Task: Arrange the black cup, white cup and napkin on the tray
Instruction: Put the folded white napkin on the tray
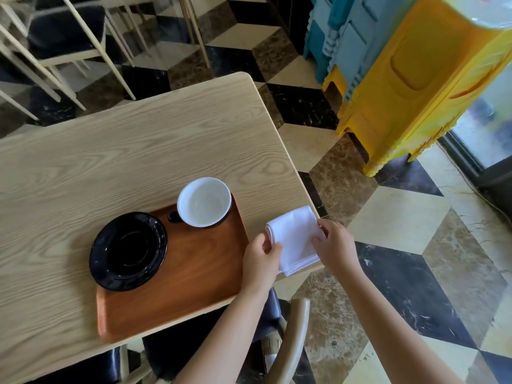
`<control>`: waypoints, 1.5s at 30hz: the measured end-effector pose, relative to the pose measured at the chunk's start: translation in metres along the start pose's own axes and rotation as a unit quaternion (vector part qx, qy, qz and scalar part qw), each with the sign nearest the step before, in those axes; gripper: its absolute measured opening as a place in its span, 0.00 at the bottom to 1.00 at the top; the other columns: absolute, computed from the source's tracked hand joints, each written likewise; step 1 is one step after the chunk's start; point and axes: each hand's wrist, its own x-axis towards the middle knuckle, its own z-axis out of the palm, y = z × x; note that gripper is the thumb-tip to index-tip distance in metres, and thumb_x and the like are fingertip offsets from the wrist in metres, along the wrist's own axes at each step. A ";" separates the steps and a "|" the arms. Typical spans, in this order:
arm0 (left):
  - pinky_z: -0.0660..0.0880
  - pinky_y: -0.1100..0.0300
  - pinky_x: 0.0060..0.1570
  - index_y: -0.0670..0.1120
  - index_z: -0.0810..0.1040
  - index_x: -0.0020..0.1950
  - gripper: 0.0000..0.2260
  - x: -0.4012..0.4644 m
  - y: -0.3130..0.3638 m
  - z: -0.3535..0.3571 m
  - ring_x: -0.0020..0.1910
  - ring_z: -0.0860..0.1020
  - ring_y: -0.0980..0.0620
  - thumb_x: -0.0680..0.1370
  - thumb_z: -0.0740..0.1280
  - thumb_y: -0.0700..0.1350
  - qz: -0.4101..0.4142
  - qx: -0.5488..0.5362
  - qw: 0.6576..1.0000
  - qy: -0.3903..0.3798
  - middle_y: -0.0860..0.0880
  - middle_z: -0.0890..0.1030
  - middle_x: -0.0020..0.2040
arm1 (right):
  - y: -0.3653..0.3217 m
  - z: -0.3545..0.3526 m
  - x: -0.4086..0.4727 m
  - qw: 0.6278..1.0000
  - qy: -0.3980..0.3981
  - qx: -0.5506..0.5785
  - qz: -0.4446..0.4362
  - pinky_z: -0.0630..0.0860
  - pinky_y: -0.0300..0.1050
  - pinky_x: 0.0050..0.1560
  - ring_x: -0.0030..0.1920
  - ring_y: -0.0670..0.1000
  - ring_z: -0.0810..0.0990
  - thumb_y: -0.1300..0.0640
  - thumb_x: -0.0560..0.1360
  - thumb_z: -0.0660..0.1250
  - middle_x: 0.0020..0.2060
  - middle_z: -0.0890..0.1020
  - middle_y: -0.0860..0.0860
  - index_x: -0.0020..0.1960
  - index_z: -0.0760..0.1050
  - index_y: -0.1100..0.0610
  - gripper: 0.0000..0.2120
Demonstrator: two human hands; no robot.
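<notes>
A brown wooden tray (pixel 191 275) lies on the light wood table (pixel 110 151). On its far end stands a cup (pixel 204 202), white inside with a black outside and handle. A black saucer (pixel 128 250) rests on the tray's left edge. To the right of the tray, at the table's right edge, a folded white napkin (pixel 295 239) is pinched from both sides: my left hand (pixel 261 261) holds its near-left corner and my right hand (pixel 335 246) its right side. No second cup is visible.
A chair with a dark seat and curved wooden back (pixel 293 336) stands under the table's near edge. Yellow and blue stacked plastic stools (pixel 401 79) stand on the checkered floor to the right. More chairs (pixel 63 37) are at the far left.
</notes>
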 end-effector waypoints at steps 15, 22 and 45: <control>0.77 0.49 0.53 0.47 0.70 0.66 0.19 -0.013 -0.030 -0.121 0.51 0.80 0.50 0.75 0.66 0.37 -0.069 -0.123 0.990 0.016 0.44 0.81 0.55 | -0.064 0.027 -0.031 0.936 -0.179 0.299 0.044 0.74 0.42 0.37 0.35 0.49 0.79 0.65 0.71 0.66 0.40 0.83 0.53 0.56 0.70 0.52 0.16; 0.72 0.54 0.60 0.55 0.68 0.64 0.25 -0.025 -0.057 -0.135 0.62 0.72 0.57 0.71 0.69 0.36 0.044 0.099 0.993 0.046 0.58 0.73 0.61 | -0.084 0.057 -0.041 0.969 -0.201 0.126 -0.064 0.74 0.40 0.46 0.45 0.47 0.77 0.66 0.70 0.64 0.45 0.79 0.47 0.56 0.74 0.49 0.18; 0.66 0.52 0.66 0.44 0.63 0.72 0.22 -0.034 -0.113 -0.128 0.73 0.58 0.48 0.78 0.52 0.46 0.222 0.445 0.866 0.053 0.44 0.60 0.75 | -0.057 0.084 -0.066 0.908 -0.105 -0.229 -0.334 0.57 0.49 0.68 0.69 0.56 0.66 0.51 0.79 0.49 0.67 0.72 0.56 0.64 0.72 0.58 0.21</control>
